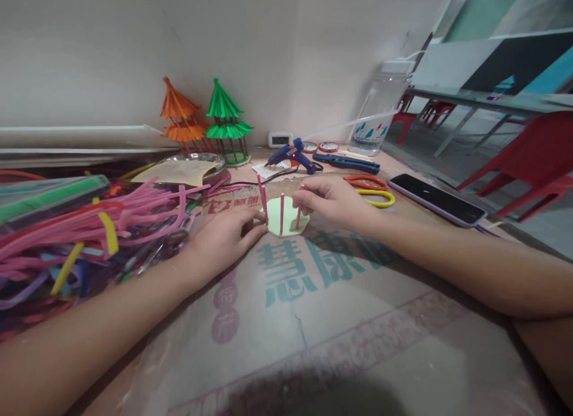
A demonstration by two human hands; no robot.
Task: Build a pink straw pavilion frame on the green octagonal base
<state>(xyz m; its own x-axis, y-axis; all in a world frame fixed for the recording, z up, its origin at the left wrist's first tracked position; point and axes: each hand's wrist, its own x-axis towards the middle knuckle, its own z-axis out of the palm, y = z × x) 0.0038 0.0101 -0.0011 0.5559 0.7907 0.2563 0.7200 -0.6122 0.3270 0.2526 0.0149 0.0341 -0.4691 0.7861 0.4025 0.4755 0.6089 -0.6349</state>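
Note:
A small pale green paper base (pixel 286 225) lies on the cardboard sheet (pixel 313 320), with three pink sticks standing upright on it. My right hand (pixel 333 201) pinches the rightmost pink stick (pixel 299 216) near its top. My left hand (pixel 224 240) rests flat beside the base, its fingertips pressing down the base's left edge near the leftmost stick (pixel 264 204). The middle stick (pixel 282 213) stands free.
A heap of pink and coloured pipe cleaners (pixel 89 231) fills the left. Orange (pixel 181 117) and green (pixel 226 120) paper pavilions stand by the wall. A blue glue gun (pixel 293 154), scissors (pixel 371 189), a phone (pixel 436 199) and a clear jar (pixel 380 111) lie behind and right.

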